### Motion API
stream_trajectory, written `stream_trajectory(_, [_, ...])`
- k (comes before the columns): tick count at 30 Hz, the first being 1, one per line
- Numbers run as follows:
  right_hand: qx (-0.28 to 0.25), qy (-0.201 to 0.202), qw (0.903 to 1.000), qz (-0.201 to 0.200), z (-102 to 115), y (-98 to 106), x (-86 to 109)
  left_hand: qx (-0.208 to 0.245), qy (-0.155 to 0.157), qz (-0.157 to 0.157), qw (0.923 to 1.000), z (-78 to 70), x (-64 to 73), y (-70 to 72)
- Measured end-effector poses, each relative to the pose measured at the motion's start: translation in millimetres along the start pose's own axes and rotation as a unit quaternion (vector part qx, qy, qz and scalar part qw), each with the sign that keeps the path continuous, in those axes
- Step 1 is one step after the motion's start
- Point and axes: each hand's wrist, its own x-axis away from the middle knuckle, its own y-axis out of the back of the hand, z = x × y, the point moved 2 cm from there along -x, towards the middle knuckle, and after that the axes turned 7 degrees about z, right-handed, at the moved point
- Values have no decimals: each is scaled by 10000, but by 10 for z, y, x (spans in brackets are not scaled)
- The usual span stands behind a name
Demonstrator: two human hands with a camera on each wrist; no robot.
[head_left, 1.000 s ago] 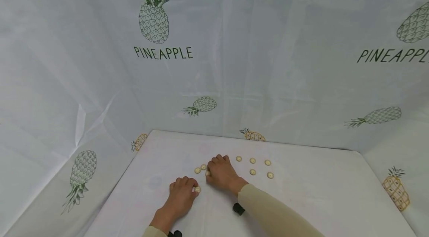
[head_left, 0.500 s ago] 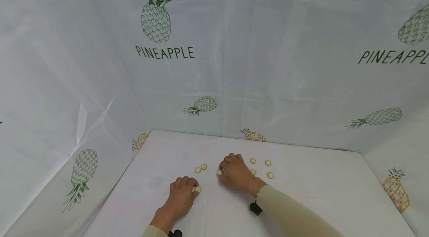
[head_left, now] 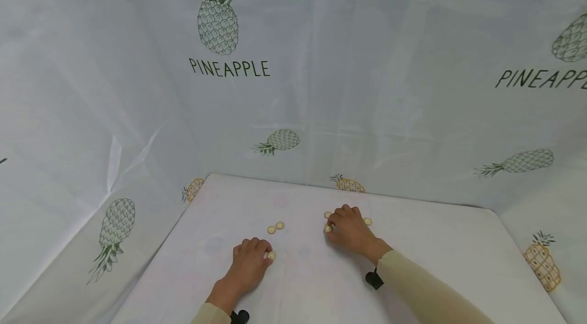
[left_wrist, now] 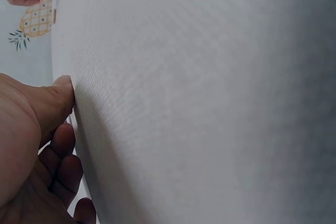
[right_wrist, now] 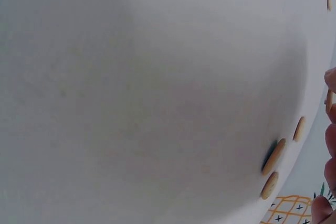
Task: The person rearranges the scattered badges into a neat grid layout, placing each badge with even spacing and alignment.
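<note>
My left hand (head_left: 247,265) rests on the table, its thumb and forefinger pinching a round, pale wooden button (head_left: 271,255). In the left wrist view, that hand's fingers (left_wrist: 65,140) are curled low over the cloth. Over to the right, my right hand (head_left: 350,231) pinches another button (head_left: 328,228) between thumb and fingers. A loose button (head_left: 327,215) lies just beyond its fingertips, and one (head_left: 368,221) shows past its knuckles. The right wrist view has the held button (right_wrist: 329,100) edge-on, with loose buttons (right_wrist: 273,157) lying below it.
Two buttons (head_left: 275,227) lie side by side beyond my left hand. A white cloth covers the table (head_left: 293,293). Pineapple-printed sheets (head_left: 367,84) hang behind and at both sides. Black wrist cameras (head_left: 374,279) sit by the sleeves.
My right hand has moved right, away from the pair of buttons, carrying a button to the group on the right. My left hand stays in place with its button.
</note>
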Motion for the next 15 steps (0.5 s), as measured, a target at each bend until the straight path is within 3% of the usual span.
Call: stream_trajectory(15, [83,-21,9997,218,-53,-86,-35,11,63,-8,10000,-9,-9,-9])
